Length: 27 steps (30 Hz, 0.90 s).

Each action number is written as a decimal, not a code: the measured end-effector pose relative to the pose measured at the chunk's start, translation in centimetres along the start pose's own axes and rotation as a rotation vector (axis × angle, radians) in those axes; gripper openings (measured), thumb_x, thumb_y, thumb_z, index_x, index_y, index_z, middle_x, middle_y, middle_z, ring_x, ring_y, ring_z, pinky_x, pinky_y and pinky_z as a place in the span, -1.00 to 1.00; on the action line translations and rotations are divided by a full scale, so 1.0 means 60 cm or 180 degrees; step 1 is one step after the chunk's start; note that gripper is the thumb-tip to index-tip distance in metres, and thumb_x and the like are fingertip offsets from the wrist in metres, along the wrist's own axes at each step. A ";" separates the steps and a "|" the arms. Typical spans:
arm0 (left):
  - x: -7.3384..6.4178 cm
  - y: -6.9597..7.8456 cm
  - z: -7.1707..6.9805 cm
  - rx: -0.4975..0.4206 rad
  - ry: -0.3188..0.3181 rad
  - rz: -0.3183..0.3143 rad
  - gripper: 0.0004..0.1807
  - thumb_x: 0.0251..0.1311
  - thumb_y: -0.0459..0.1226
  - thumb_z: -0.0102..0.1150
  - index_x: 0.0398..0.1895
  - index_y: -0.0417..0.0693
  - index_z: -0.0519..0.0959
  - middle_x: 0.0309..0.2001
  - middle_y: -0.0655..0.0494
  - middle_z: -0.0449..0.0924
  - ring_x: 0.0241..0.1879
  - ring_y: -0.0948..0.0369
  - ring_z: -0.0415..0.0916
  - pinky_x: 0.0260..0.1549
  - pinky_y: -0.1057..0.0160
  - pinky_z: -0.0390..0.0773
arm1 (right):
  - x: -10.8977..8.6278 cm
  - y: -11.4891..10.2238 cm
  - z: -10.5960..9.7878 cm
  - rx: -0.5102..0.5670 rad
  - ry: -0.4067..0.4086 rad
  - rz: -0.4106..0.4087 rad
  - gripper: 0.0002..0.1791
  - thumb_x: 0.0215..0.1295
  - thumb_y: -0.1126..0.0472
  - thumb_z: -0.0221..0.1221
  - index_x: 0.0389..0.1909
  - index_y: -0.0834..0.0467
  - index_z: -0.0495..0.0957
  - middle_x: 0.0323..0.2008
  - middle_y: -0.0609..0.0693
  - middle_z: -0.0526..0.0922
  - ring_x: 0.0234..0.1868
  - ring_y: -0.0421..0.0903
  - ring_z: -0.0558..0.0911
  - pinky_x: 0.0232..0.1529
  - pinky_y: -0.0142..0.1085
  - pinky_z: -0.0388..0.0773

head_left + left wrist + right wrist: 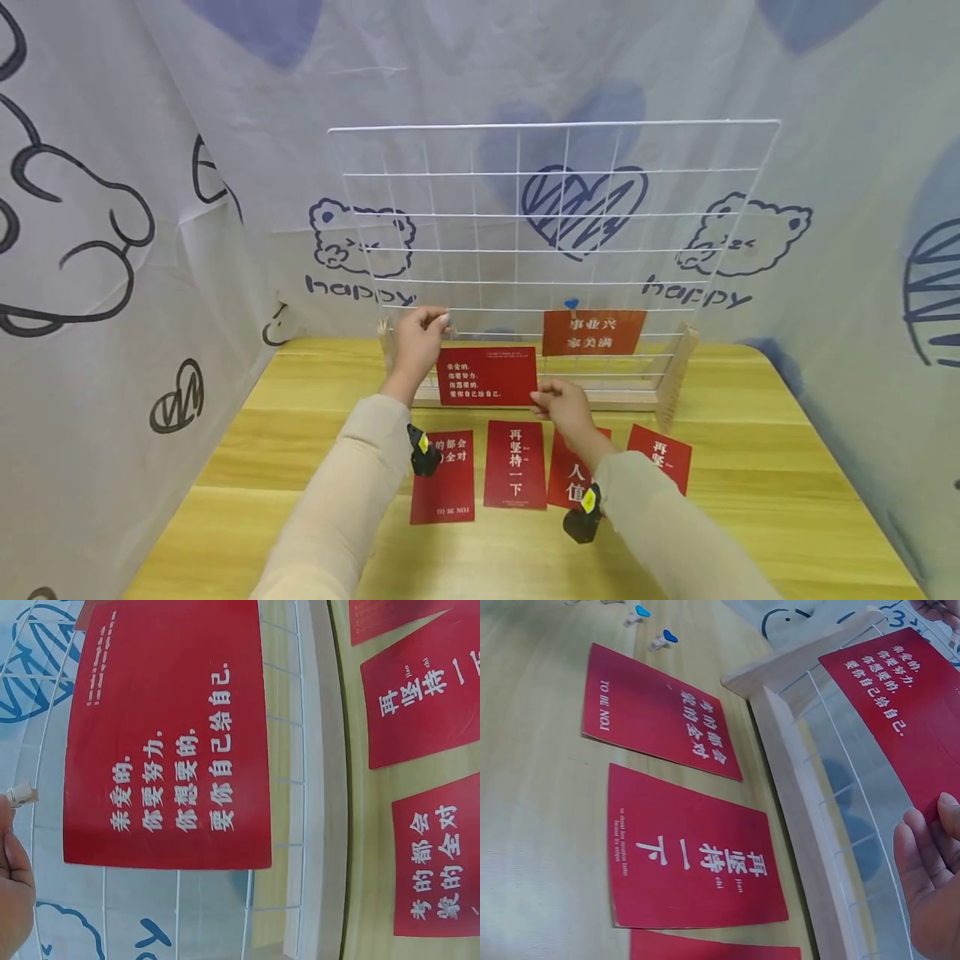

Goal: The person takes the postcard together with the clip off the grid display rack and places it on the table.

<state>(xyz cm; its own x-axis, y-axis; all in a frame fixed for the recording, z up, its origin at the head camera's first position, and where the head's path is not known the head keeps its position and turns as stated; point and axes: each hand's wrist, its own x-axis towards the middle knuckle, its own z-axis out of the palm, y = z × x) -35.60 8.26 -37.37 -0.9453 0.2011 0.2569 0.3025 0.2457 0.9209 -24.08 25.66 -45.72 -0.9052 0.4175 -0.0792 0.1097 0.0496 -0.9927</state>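
My right hand (566,408) pinches the lower right corner of a red card (487,377) with white writing, held sideways before the lower part of a white wire grid (518,215). Above the card's upper left corner, my left hand (418,343) pinches a small clothespin (21,794) between thumb and finger, close to the grid wires. In the left wrist view the clothespin stands apart from the card. Farther right, another red card (594,343) hangs on the grid from a clothespin with a blue heart (572,304).
Several red cards lie on the wooden table (247,475) in front of the grid, among them one (515,479) in the middle, partly behind my forearms. Blue-heart clothespins (663,640) lie at the table's left. A wooden base (622,402) supports the grid; a patterned cloth hangs behind.
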 end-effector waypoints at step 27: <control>-0.112 -0.068 -0.053 -0.0483 -0.0061 -0.0602 -0.77 0.13 -0.35 0.02 -0.17 -0.30 0.48 -0.32 -0.09 0.52 -0.34 0.17 0.47 -0.16 0.20 0.43 | -0.075 0.056 -0.026 -0.0028 -0.0040 0.0238 -0.82 0.14 0.39 0.05 -0.27 0.44 0.44 -0.44 0.11 0.54 -0.44 0.04 0.56 -0.38 -0.19 0.53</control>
<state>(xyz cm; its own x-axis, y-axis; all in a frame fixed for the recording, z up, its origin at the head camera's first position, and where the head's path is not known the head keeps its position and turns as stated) -30.89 2.89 -41.91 -0.9805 0.1834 0.0713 0.0971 0.1357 0.9860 -19.01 25.37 -48.53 -0.8995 0.4089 -0.1541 0.1807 0.0268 -0.9832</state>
